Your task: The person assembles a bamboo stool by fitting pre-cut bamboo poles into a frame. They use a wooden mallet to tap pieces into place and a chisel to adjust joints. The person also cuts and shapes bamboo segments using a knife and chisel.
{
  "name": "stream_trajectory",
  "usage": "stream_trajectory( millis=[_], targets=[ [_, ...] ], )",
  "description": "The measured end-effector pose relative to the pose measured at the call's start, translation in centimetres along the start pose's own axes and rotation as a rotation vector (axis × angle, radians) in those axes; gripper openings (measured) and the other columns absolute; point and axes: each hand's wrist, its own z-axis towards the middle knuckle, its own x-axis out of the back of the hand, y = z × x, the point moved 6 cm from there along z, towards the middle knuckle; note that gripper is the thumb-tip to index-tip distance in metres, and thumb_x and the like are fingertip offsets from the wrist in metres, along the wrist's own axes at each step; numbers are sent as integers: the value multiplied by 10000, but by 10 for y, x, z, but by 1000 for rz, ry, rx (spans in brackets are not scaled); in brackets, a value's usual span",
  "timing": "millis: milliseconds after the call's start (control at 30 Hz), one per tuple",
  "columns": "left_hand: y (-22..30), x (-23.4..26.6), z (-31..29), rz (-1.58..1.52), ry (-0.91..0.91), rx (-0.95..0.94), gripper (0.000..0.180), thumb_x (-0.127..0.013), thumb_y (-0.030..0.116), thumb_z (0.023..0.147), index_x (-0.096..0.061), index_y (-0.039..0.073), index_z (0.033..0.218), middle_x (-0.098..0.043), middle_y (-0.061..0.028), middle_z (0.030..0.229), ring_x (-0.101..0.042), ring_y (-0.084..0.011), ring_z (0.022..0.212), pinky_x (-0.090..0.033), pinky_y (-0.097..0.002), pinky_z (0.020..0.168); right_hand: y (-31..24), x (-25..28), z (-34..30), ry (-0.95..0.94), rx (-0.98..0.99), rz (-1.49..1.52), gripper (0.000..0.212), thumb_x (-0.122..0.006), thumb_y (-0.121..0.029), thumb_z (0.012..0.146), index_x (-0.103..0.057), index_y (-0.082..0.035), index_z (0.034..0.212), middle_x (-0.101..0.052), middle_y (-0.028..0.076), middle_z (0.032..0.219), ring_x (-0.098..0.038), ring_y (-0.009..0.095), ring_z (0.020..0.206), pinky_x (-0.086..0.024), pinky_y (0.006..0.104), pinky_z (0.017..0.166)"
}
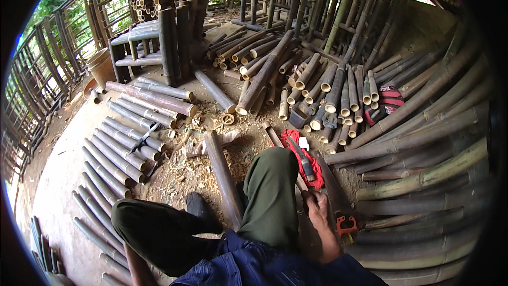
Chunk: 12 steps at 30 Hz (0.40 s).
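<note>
My right hand (pixel 317 209), beside my right knee, is closed round the near end of a long narrow bamboo or wooden stick (pixel 272 135). The knee hides the stick's middle. Just right of it, a knife (pixel 304 161) with a dark handle lies on a bundle of red rope (pixel 316 172). Close to that hand, a handsaw (pixel 346 224) with an orange handle rests on the ground. A thick bamboo pole (pixel 222 172) runs between my legs. At the lower left only my left forearm shows beside my left knee; the hand is hidden.
Cut bamboo lengths (pixel 119 148) lie in rows on the left. More bamboo pieces (pixel 312 82) are heaped ahead, near a bamboo stool frame (pixel 140 47). Long poles (pixel 418 180) are stacked close on my right. Shavings (pixel 182 167) cover the ground by my foot. A bucket (pixel 99 66) stands far left.
</note>
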Motion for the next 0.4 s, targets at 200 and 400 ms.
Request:
stream_trajectory(
  millis=[200,400],
  targets=[
    [157,-42,-116,781,-157,-875,141,-674,138,1024,-633,39,933,-532,12,741,-501,-83,679,-429,-285,624,15,33,-92,-926,-452,-673,289,-681,-246,909,-735,22,814,-723,167,721,-724,248,667,-558,438,641],
    [53,-20,-269,1474,-1182,-172,234,-803,194,917,-779,96,1128,-812,-139,953,-782,-331,807,-635,-448,750,36,33,-271,-1352,-836,-123,320,-657,-246,937,-724,52,1030,-772,162,966,-687,251,822,-535,449,786]
  ],
)
